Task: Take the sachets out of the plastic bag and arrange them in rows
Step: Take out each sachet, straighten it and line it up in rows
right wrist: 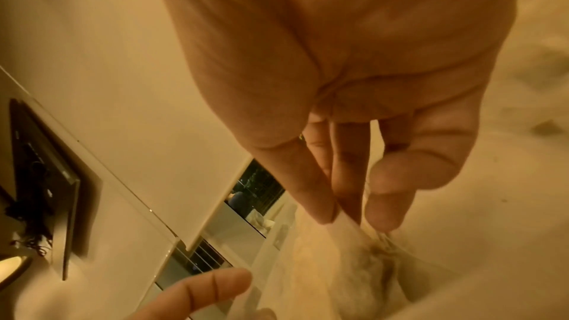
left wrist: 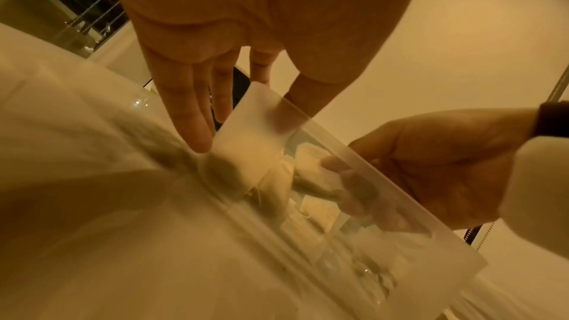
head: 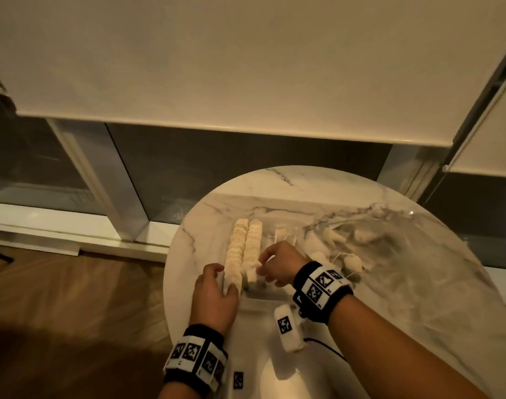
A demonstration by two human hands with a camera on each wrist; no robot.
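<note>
Two rows of pale overlapping sachets, the left row (head: pixel 236 249) and the right row (head: pixel 253 243), run away from me on the round marble table (head: pixel 390 283). My left hand (head: pixel 225 279) has straight fingers (left wrist: pixel 197 130) and thumb on either side of the left row's near end sachet (left wrist: pixel 246 135). My right hand (head: pixel 261 264) pinches a sachet (right wrist: pixel 348 230) between thumb and fingers at the near end of the right row. The clear plastic bag (head: pixel 361 237) lies crumpled to the right, with several sachets (head: pixel 352 263) in and around it.
A white marker block (head: pixel 287 328) and a thin dark cable (head: pixel 326 345) lie on the table near my right wrist. The table's left edge drops to a wooden floor (head: pixel 73 298). A window with a lowered blind (head: pixel 246 67) stands behind the table.
</note>
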